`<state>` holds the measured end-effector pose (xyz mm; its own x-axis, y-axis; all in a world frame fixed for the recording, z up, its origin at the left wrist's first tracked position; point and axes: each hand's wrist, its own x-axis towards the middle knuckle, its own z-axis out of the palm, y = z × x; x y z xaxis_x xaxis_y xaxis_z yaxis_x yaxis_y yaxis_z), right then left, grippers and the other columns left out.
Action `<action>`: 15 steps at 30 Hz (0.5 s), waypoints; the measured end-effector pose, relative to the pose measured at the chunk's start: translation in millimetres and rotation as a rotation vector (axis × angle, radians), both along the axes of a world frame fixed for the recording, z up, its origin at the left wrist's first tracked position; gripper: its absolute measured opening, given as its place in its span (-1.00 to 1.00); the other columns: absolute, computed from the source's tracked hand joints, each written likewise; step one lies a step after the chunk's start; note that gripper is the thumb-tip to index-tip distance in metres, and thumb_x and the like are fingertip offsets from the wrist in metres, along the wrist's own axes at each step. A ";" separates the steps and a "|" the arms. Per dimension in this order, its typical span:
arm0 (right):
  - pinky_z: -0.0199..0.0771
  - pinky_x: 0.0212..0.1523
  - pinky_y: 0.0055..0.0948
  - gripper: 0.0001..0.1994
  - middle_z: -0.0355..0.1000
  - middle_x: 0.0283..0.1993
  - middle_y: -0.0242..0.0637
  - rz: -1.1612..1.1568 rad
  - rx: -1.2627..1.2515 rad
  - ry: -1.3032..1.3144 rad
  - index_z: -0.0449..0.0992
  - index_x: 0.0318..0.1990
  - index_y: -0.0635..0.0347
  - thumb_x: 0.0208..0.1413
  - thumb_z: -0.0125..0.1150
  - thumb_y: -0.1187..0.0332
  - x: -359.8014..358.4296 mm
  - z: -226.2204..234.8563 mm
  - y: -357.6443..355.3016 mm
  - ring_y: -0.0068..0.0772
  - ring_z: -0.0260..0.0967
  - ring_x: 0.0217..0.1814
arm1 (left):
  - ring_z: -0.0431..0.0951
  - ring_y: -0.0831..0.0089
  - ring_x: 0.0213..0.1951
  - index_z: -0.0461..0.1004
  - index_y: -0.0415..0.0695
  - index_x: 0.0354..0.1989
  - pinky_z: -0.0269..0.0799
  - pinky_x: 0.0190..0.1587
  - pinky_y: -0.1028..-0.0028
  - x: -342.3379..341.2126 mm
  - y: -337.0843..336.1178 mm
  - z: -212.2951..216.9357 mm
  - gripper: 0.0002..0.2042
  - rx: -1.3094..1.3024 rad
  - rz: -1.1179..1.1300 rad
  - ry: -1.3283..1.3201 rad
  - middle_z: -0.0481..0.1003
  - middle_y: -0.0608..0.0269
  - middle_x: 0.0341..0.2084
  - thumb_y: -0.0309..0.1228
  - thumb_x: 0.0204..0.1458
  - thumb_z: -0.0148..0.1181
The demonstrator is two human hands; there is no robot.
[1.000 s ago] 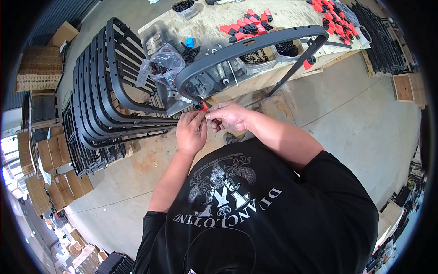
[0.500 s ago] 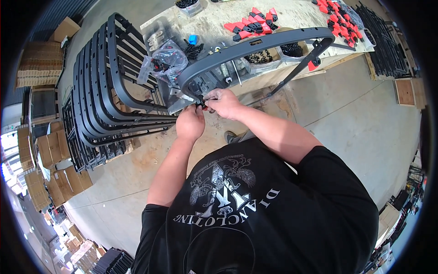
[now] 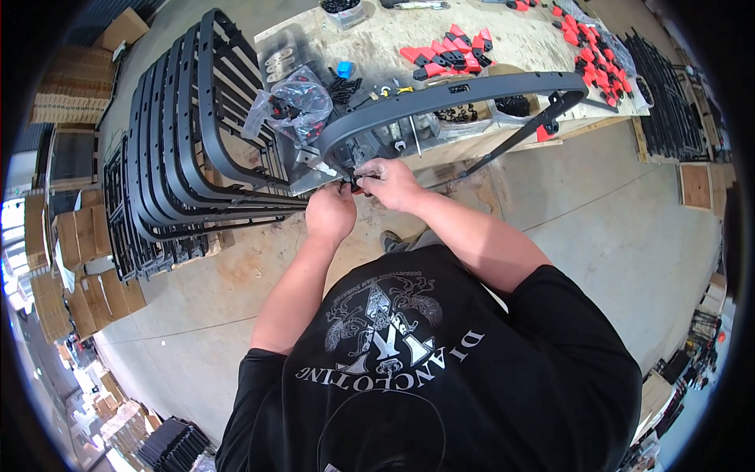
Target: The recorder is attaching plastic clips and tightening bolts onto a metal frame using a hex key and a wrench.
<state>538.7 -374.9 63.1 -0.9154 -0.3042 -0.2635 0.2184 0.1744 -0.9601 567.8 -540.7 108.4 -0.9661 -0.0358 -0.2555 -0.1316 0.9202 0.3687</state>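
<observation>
A dark grey U-shaped metal frame (image 3: 460,93) arches over the table's near edge. Its left leg comes down to where both my hands meet. My left hand (image 3: 330,211) is closed, its fingertips pinching a small black and red part (image 3: 355,187) at that leg's lower end. From the right, my right hand (image 3: 388,182) presses thumb and fingers together on the same part. The fingers cover most of it, so its exact shape is hidden. The frame's right leg (image 3: 511,141) slants down past the table edge, away from my hands.
Similar frames (image 3: 169,149) stand stacked at the left. On the wooden table (image 3: 377,39) lie red and black parts (image 3: 452,53), a plastic bag (image 3: 295,106) of parts, a wrench (image 3: 400,146) and bins of small hardware (image 3: 460,116). Cardboard boxes (image 3: 86,236) stand far left.
The table and frame sit slightly farther right in view, as the view has shifted. Both hands stay at the frame's left leg; the right fingers have changed position slightly.
</observation>
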 end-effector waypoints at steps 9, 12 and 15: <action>0.40 -0.61 -0.32 -0.67 0.43 -0.51 -0.24 0.034 -0.034 -0.414 0.57 -0.24 0.40 0.29 0.17 0.21 -17.9 -4.2 -5.7 -0.40 0.34 -0.62 | 0.61 -0.08 -0.14 0.61 -0.23 -0.23 0.49 0.00 0.06 -6.3 -2.8 11.9 -0.64 -0.016 -0.048 -0.094 0.61 -0.13 -0.26 -0.21 0.27 -0.06; 0.38 -0.57 -0.25 -0.60 0.43 -0.49 -0.21 0.065 0.108 -0.420 0.57 -0.22 0.40 0.33 0.06 0.13 -19.7 5.5 -11.6 -0.37 0.34 -0.59 | 0.59 -0.11 -0.13 0.62 -0.20 -0.20 0.48 0.00 0.07 -7.6 -3.5 10.4 -0.65 -0.019 -0.039 -0.119 0.60 -0.16 -0.23 -0.20 0.28 -0.04; 0.39 -0.50 -0.22 -0.56 0.41 -0.50 -0.21 0.029 0.133 -0.378 0.57 -0.21 0.40 0.35 0.01 0.10 -16.5 10.3 -14.7 -0.36 0.34 -0.55 | 0.58 -0.11 -0.12 0.61 -0.20 -0.19 0.47 0.00 0.07 -6.6 -5.0 10.3 -0.64 -0.014 -0.028 -0.141 0.60 -0.16 -0.22 -0.20 0.28 -0.05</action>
<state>522.2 -389.6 73.4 -0.7380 -0.2691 -0.6189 0.5450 0.3031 -0.7817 561.1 -545.7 118.7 -0.9215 -0.0141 -0.3882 -0.1555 0.9291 0.3356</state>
